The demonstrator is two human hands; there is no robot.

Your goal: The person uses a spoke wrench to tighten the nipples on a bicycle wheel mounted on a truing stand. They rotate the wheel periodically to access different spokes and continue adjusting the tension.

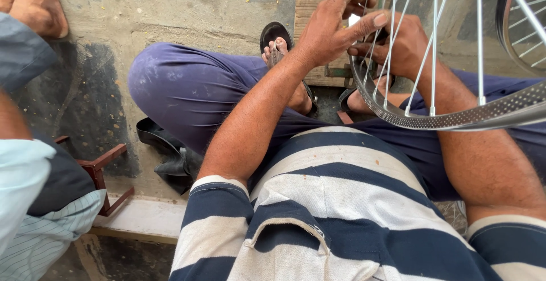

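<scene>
A silver bicycle wheel rim (466, 117) with thin spokes (433, 42) rests over my lap at the upper right. My left hand (335, 22) reaches to the spokes with fingers spread, its thumb and forefinger touching one near the rim's far edge. My right hand (401, 45) sits behind the spokes, fingers curled around something small that I cannot make out. I sit in a navy-and-white striped shirt (341, 207) and blue trousers (193, 90), with a sandalled foot (277, 45) below my left hand.
Another person (25, 161) in light clothing sits close at the left, beside a reddish metal stool frame (105, 170). A black bag (170, 156) lies on the concrete floor by my left thigh. A second wheel rim (517, 31) stands at the top right.
</scene>
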